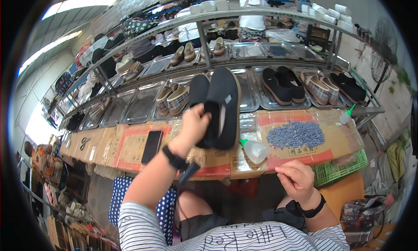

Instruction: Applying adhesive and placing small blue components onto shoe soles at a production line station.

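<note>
My left hand [194,125] is closed on a pair of black slip-on shoes [226,103], lifted above the cardboard-covered bench [217,164]. The shoes point away from me, with a small pale tag on the nearer one. At the bench's front edge my right hand [298,181] is pinched, thumb against fingertip; anything between them is too small to make out. Just beyond it lies a spread of small blue-grey pieces [296,135]. A clear squeeze bottle with a green tip [254,151] rests on its side between my hands.
A dark phone [152,146] and black scissors [85,143] lie to the left. Another green-tipped bottle [346,115] stands far right. Behind the bench, a metal rack [204,42] carries trays, black shoes [283,85] and plaid shoes [320,88]. A green crate [342,167] sits below right.
</note>
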`<state>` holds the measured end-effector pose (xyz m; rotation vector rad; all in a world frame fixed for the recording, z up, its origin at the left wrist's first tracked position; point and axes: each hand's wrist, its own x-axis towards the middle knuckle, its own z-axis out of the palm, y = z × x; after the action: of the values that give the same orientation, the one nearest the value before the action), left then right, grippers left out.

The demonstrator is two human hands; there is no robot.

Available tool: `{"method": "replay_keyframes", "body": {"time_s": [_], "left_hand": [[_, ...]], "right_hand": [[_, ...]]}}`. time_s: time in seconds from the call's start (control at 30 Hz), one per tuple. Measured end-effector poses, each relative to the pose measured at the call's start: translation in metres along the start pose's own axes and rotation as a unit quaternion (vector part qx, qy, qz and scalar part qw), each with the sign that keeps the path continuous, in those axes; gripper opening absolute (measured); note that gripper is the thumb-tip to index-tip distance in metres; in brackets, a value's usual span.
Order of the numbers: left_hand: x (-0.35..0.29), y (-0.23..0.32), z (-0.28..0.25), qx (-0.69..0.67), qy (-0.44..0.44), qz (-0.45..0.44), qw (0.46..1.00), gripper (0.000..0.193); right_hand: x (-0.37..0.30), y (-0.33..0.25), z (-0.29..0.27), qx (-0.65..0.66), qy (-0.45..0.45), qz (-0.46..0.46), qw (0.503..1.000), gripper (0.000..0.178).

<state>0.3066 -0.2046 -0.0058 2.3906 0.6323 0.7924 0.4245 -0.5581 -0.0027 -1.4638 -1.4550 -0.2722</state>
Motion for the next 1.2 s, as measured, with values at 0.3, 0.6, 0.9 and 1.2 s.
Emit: {"method": "replay_keyframes", "body": {"time_s": [0.3, 0.6, 0.9, 1.2], "left_hand": [[0.034, 0.017, 0.031, -0.407, -0.041, -0.116, 0.905, 0.024], [-0.128, 0.035, 0.013, -0.368, -0.144, -0.194, 0.898, 0.019], [-0.171, 0.037, -0.018, -0.402, -0.030, -0.215, 0.889, 0.019], [-0.167, 0.081, -0.031, -0.242, 0.145, -0.043, 0.958, 0.011]], "right_hand": [[0.050, 0.135, -0.024, -0.153, -0.047, 0.115, 0.980, 0.019], [0.154, 0.277, 0.001, -0.405, -0.272, 0.290, 0.823, 0.048], [0.154, 0.135, 0.041, -0.244, -0.060, -0.074, 0.965, 0.042], [0.075, -0.010, 0.078, -0.112, -0.184, -0.132, 0.968, 0.035]]}}
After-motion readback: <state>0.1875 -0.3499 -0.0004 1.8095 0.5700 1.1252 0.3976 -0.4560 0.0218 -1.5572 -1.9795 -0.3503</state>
